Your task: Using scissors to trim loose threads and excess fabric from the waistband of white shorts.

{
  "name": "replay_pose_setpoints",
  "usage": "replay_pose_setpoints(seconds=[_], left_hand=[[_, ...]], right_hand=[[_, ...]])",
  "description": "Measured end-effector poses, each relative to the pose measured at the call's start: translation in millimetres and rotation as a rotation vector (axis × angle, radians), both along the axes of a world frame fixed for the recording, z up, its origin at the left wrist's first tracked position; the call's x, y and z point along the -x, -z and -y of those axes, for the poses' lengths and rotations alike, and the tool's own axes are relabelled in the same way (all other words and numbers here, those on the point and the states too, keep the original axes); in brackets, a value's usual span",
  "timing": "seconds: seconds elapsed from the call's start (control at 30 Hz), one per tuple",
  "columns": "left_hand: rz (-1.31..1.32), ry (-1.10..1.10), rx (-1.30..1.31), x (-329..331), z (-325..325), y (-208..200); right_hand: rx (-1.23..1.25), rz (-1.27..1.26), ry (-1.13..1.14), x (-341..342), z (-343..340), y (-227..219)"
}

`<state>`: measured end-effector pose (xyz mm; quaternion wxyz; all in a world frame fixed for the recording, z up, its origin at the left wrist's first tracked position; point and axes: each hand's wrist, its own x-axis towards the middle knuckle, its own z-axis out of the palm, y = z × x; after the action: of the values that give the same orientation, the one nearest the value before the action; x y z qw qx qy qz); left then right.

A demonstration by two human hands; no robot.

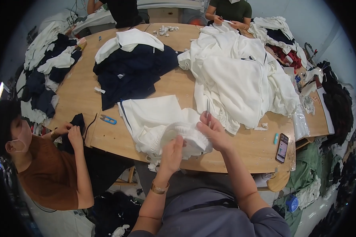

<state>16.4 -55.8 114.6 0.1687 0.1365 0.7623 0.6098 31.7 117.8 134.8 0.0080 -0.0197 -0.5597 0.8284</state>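
1. My left hand (172,153) is curled closed on the gathered edge of the white garment (154,114); the blur hides how firmly it pinches.
2. My right hand (213,132) is closed around a slim metal tool (208,106), which points upward, away from me. It is beside the gathered band, and I cannot tell if it also pinches the cloth.
3. The garment is at the table's (247,152) near edge, its gathered part lifted in front of me, the rest spread on the wood.
4. I judge that this piece is in the middle of handling, not finished.
5. Beyond it lie the white pile (241,85) and the navy garments (130,75); which are done and which are left, I cannot tell.
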Motion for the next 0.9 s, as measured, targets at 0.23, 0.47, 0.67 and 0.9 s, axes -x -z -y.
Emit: replay_pose_setpoints(seconds=[0.23, 0.47, 0.67, 0.9], left_hand=[[0.6, -0.084, -0.823, 2.7, -13.7, -3.7], [0.848, -0.092, -1.034, -0.5, -19.7, -20.6], [0.721, 0.003, -1.208, -3.8, -25.1, -17.5], [0.678, -0.063, -1.169, -8.4, -36.0, -21.5]], right_hand=[[-0.452, -0.206, 0.158, 2.7, 2.5, -4.8], [-1.021, -0.196, 0.752, 4.4, -3.7, -2.8], [-0.637, -0.278, 0.489, -16.6, 16.4, -24.3], [-0.718, -0.261, 0.345, -16.5, 25.8, -16.0]])
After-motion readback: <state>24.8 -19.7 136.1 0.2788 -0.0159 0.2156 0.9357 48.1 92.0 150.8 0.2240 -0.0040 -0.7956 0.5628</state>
